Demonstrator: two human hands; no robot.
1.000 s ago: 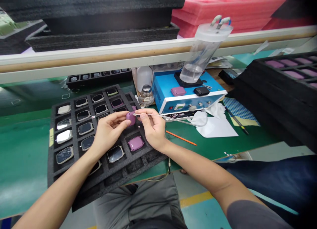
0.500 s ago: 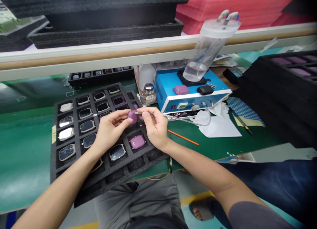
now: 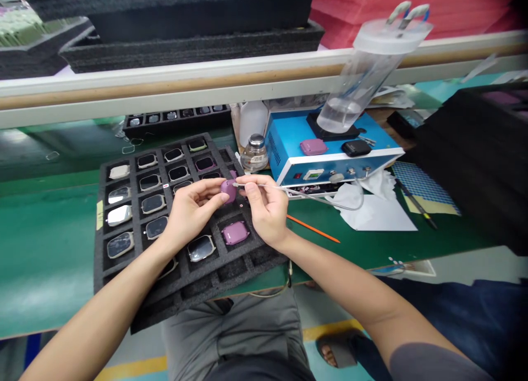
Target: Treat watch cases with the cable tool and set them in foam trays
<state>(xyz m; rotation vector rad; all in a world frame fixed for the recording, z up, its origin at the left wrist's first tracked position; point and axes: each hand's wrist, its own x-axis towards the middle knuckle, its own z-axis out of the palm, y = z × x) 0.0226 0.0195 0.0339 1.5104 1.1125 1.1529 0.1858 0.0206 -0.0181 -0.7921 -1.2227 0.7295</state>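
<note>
Between the thumb and fingers of my left hand (image 3: pixel 190 211) is a purple watch case (image 3: pixel 228 191), raised over the black foam tray (image 3: pixel 138 254). My right hand (image 3: pixel 267 209) pinches a thin grey tube (image 3: pixel 307 195), its narrow tip at the case's right edge; whether it touches cannot be made out. The tube loops back towards the front of the blue machine (image 3: pixel 284 147). Below my hands, another purple watch case (image 3: pixel 235 233) lies in a tray pocket. Several watches with dark glass, such as the watch (image 3: pixel 202 248) beside it, fill other pockets.
On the machine stand a clear cylinder (image 3: pixel 344 103), a purple case (image 3: pixel 313 146) and a black case (image 3: pixel 356 148). A glass bottle (image 3: pixel 254 154) stands left of it. An orange stick (image 3: pixel 313 228), white paper (image 3: pixel 381 219) and a pen (image 3: pixel 417 205) lie to the right. Someone's sandalled foot (image 3: pixel 330 353) shows below.
The whole scene has shifted slightly to the right as the camera turned. Both hands keep their hold on the watch case and the tube, with little visible movement between them.
</note>
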